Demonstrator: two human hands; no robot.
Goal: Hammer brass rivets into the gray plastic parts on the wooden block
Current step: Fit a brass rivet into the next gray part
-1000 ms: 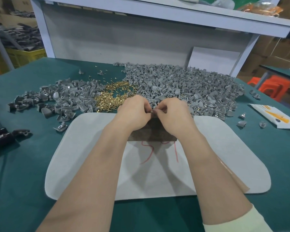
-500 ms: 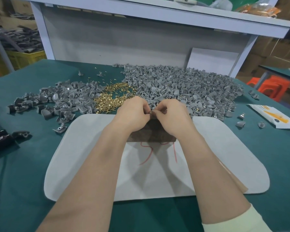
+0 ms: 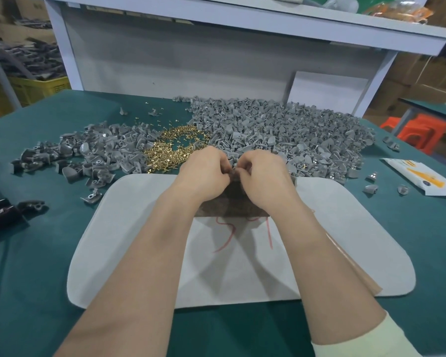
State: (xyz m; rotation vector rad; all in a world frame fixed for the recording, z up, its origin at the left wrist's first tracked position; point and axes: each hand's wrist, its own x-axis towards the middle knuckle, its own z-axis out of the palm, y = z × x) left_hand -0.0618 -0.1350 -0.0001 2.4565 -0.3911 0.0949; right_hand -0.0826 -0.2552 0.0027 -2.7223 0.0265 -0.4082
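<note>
Brass rivets (image 3: 170, 150) lie in a heap just past the L hand (image 3: 204, 171); the gray parts pile (image 3: 281, 130) is past the R hand (image 3: 263, 176). Both hands curl in & pinch one small gray part (image 3: 234, 173) over the wooden block (image 3: 232, 204). Best to sit it flat w/ the rivet straight up before any hit.

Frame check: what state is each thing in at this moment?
Left hand: pinching a small gray part, mostly hidden.
Right hand: pinching the same part.
Wooden block: lying flat, partly covered by the hands.
Brass rivets: loose heap.
White mat: lying flat.
</note>
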